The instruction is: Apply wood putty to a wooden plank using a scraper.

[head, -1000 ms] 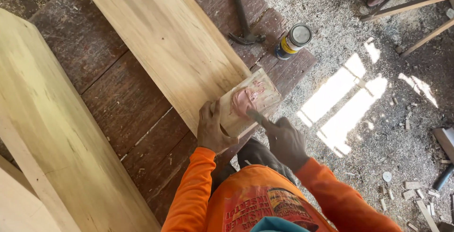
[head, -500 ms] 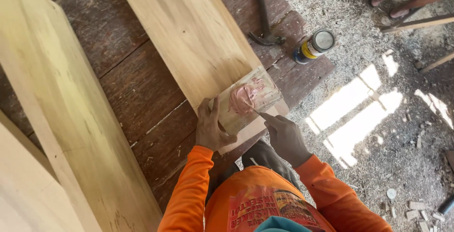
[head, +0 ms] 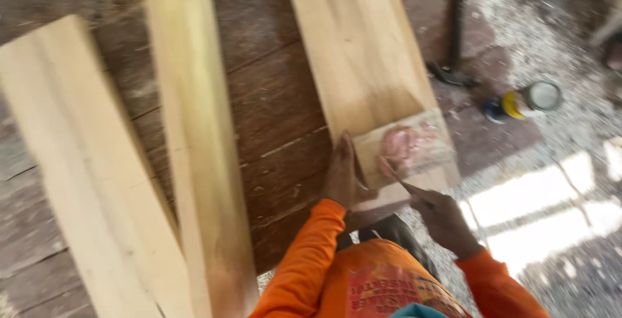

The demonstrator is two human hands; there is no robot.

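Fingers of the left hand [head: 343, 175] lie flat and close together against the left edge of a small wooden block [head: 405, 162], pressing it down rather than wrapping around it.

Going from the left: a pale plank [head: 84, 175] lies at a slant on the dark wooden counter [head: 272, 117], and a second long plank [head: 194, 136] runs just beside it, the two touching near the bottom of the view. Bare dark counter separates these from a third, wider board [head: 356, 52], which reaches down from the top edge. The block sits on the near end of that board, its top smeared with a pinkish paste [head: 402, 146].

To the right of the block, the right hand [head: 444, 217] is curled shut around a thin stick-like tool [head: 392, 172], whose tip rests on the paste; the picture is too blurred to tell what kind of tool it is. Both arms wear orange sleeves [head: 304, 260].

Further right, a dark hammer-like tool [head: 457, 39] lies on the counter near the board's right edge. Just beyond it a small can [head: 528, 101] with a yellow and blue body lies on its side, its round end facing the viewer. Sawdust-covered ground [head: 570, 46] fills the far right, with bright sun patches [head: 538, 208] below the can.
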